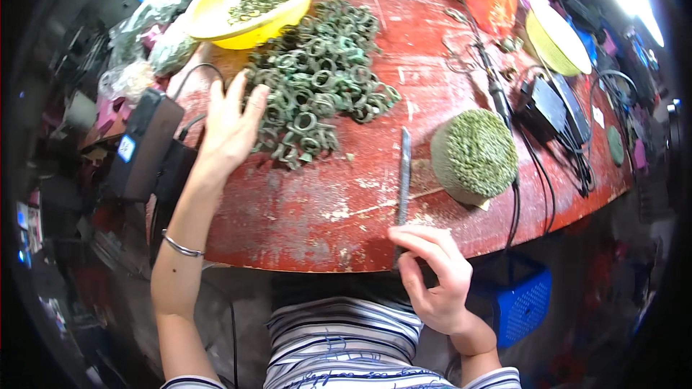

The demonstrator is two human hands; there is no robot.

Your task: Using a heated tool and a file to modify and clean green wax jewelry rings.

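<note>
The left hand (229, 124) reaches out flat over the red worktop (310, 216), its fingers spread and resting on the near edge of a big heap of green rings (321, 75); this grip pinches nothing yet. The right hand (431, 274) sits at the worktop's near edge, thumb and forefinger pressed together on the handle end of a long slim metal file (404, 173), which lies along the surface and points away from the person.

Just right of the file stands a round, domed bundle of green pieces (474, 151) (packed tight, its cut face toward the camera). A yellow bowl (216, 18) at the far left holds a small lot of similar green bits, and a second yellow-green bowl (555, 43) sits far right beside black cables and a dark box (551, 104).

As a judgement: the work looks far from done. The heap of loose rings is large and only the small lot in the bowl seems set apart, so most pieces are left to handle.
</note>
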